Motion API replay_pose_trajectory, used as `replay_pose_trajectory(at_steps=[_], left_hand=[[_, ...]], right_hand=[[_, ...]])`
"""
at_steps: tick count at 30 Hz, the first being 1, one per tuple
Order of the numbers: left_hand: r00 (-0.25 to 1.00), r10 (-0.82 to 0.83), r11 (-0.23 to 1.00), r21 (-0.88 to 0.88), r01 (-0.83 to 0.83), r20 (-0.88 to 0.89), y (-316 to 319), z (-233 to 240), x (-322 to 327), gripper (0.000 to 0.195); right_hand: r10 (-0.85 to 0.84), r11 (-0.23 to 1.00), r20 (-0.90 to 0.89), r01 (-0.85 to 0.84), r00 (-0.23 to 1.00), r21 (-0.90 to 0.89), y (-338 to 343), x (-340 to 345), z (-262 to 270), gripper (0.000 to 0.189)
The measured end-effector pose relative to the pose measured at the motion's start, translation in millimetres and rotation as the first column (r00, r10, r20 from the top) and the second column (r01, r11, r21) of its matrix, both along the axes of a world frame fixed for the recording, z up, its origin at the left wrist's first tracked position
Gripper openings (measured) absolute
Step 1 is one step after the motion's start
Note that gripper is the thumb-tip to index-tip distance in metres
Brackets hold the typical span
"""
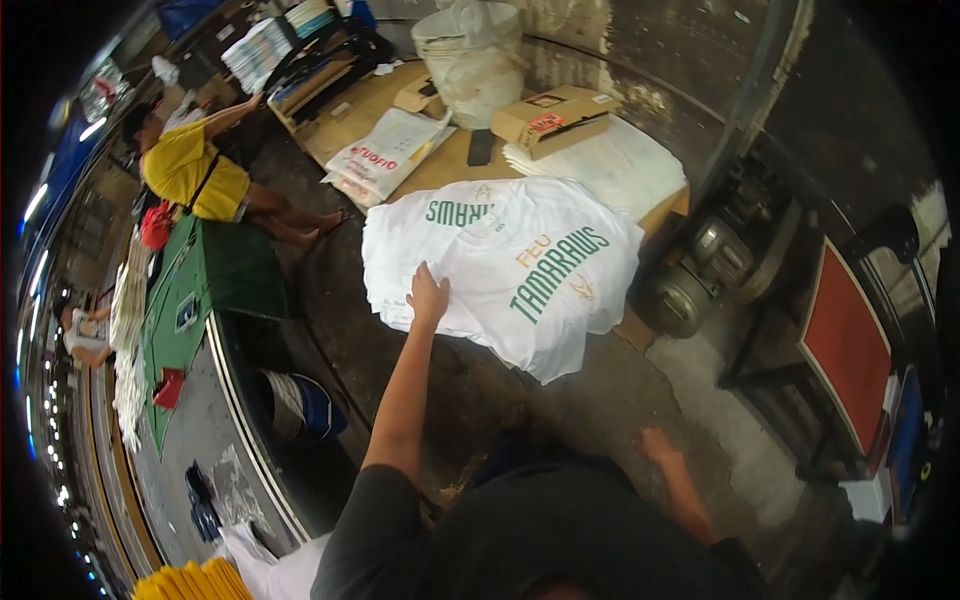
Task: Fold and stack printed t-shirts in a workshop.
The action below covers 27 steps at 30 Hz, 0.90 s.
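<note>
A stack of white printed T-shirts lies before me on the near end of a table, its layered edges showing at the left. The top shirt bears green and gold lettering and is spread unevenly, its lower part drooping over the table's near edge. My left hand rests on the near left part of the stack, fingers stretched forward and holding nothing. Down at my right side, apart from the table, hangs my right hand, with nothing visible in it. That hand is slightly blurred.
Behind the shirts are a printed plastic bag, a dark phone-like object, a cardboard box on white sheets, and a bucket. A compressor and red board stand right. A person in yellow stands left.
</note>
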<state>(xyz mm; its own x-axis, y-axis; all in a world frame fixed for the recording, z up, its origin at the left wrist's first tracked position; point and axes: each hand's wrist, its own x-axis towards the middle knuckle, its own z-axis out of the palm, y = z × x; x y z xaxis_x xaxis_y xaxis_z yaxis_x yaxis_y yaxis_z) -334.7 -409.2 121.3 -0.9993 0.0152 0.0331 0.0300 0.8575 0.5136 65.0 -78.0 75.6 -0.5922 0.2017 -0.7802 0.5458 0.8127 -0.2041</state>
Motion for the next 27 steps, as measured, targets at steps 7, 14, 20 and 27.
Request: replay_pose_trajectory(at_steps=[7,14,20,27], left_hand=[[0.974,-0.221,0.948,-0.225,0.226,0.046,39.7,-11.8,-28.2,0.036],[-0.125,-0.990,-0.068,0.551,0.832,0.067,117.1,83.0,146.7,0.026],[-0.621,-0.781,-0.424,0.672,0.607,0.068,127.8,175.3,158.9,0.023],[-0.579,-0.815,-0.394,0.710,0.584,0.024,162.2,181.3,187.1,0.026]], right_hand=[[-0.404,0.910,-0.027,0.398,0.914,-0.115,-51.5,7.7,30.2,0.036],[-0.280,0.885,-0.869,0.461,0.409,-0.068,-65.4,-86.1,106.2,0.062],[0.344,0.811,-0.732,0.207,0.588,0.548,-58.3,-81.1,159.6,0.031],[-0.982,0.187,-0.186,0.167,0.019,-0.968,-87.8,-22.6,170.9,0.034]])
